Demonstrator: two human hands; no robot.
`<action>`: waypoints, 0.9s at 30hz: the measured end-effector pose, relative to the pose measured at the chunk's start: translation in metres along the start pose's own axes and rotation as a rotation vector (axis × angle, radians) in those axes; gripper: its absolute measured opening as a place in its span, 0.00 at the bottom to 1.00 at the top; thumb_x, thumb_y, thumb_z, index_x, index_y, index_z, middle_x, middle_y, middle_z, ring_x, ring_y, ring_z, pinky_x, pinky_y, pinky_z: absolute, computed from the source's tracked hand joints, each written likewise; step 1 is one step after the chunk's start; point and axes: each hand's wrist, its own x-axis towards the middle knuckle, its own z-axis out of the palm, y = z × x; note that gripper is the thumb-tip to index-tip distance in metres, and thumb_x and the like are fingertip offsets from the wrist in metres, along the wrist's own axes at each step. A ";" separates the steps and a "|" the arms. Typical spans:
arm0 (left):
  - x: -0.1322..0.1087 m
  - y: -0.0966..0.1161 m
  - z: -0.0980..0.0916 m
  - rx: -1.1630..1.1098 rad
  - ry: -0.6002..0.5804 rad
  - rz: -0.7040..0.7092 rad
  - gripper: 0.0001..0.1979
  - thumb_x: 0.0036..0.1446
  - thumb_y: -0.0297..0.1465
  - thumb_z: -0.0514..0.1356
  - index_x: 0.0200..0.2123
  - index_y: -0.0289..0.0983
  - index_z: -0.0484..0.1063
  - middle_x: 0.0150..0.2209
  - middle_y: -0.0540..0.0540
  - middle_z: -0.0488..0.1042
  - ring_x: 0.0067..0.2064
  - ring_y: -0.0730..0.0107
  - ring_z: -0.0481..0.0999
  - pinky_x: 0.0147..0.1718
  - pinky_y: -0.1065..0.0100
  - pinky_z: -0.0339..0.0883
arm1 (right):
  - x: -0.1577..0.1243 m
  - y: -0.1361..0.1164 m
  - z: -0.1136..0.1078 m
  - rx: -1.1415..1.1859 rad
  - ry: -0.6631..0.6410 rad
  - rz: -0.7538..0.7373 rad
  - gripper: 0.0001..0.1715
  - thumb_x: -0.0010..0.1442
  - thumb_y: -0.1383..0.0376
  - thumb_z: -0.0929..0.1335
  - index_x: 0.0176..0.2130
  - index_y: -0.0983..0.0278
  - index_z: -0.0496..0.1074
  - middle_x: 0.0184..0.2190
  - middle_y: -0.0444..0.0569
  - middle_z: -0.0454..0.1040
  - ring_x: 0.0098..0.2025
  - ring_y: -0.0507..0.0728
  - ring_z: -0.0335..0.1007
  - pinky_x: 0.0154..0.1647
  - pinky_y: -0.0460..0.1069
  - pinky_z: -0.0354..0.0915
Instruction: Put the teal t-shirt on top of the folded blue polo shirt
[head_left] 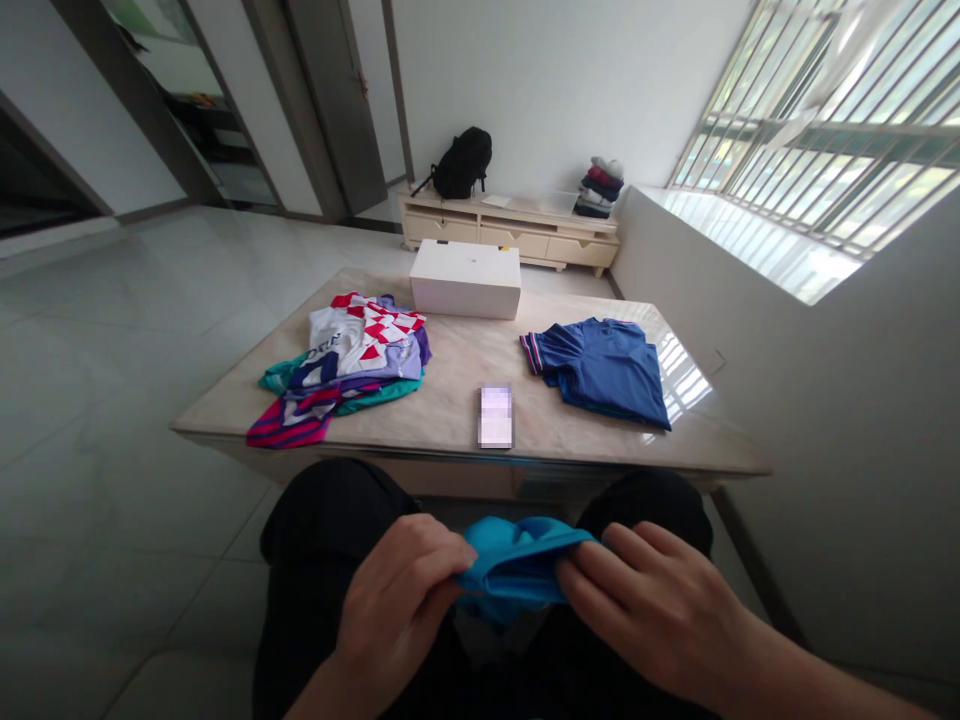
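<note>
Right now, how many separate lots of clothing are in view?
4: a mixed pile on the table's left, a folded blue shirt on its right, a blue garment held by both hands on the lap, a stack on the far cabinet. Pile contents partly hidden.

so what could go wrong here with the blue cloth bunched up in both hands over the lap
1. The turquoise garment is bunched between the left hand and right hand, held over the lap rather than on the table; a loose end might slip toward the floor.
2. The striped shirt at the bottom of the pile already overhangs the table's near edge and could slide off if nudged.
3. The phone lies near that edge, so cloth laid down could sweep it off.
</note>
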 end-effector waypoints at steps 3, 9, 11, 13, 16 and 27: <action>0.000 0.003 -0.002 -0.001 0.013 0.031 0.04 0.70 0.28 0.59 0.46 0.36 0.73 0.38 0.44 0.81 0.41 0.67 0.79 0.46 0.63 0.75 | 0.001 0.003 -0.005 0.025 0.033 -0.016 0.14 0.74 0.69 0.58 0.49 0.65 0.72 0.32 0.47 0.75 0.30 0.56 0.60 0.32 0.54 0.48; 0.000 0.004 0.001 -0.027 0.022 0.020 0.04 0.69 0.29 0.61 0.46 0.36 0.73 0.38 0.45 0.80 0.41 0.67 0.79 0.43 0.64 0.77 | 0.000 0.008 -0.005 0.057 -0.042 -0.067 0.16 0.74 0.68 0.61 0.56 0.60 0.70 0.33 0.45 0.74 0.28 0.54 0.59 0.31 0.52 0.48; 0.000 0.004 0.003 -0.038 0.027 0.020 0.04 0.69 0.29 0.61 0.46 0.36 0.73 0.38 0.45 0.80 0.41 0.67 0.79 0.43 0.64 0.76 | -0.001 0.009 -0.005 0.060 -0.091 -0.072 0.17 0.74 0.67 0.61 0.59 0.59 0.69 0.34 0.44 0.73 0.28 0.54 0.59 0.31 0.52 0.47; 0.001 0.004 0.003 -0.046 0.024 0.018 0.04 0.70 0.29 0.61 0.45 0.35 0.74 0.38 0.45 0.80 0.41 0.67 0.79 0.44 0.64 0.76 | -0.001 0.009 -0.004 0.077 -0.120 -0.073 0.17 0.74 0.66 0.61 0.59 0.58 0.68 0.34 0.44 0.73 0.28 0.54 0.58 0.31 0.52 0.47; 0.002 0.004 0.004 -0.054 0.023 0.009 0.04 0.70 0.29 0.60 0.45 0.35 0.74 0.38 0.45 0.80 0.41 0.67 0.79 0.45 0.64 0.76 | 0.000 0.009 -0.004 0.106 -0.132 -0.089 0.16 0.74 0.65 0.61 0.58 0.57 0.68 0.34 0.43 0.72 0.27 0.54 0.57 0.30 0.52 0.46; -0.001 0.002 0.012 -0.090 -0.030 -0.030 0.04 0.68 0.26 0.61 0.45 0.36 0.74 0.38 0.46 0.78 0.40 0.68 0.77 0.43 0.65 0.72 | -0.006 0.009 0.017 0.200 -0.357 0.024 0.05 0.70 0.67 0.67 0.46 0.57 0.67 0.36 0.42 0.72 0.30 0.56 0.62 0.30 0.53 0.46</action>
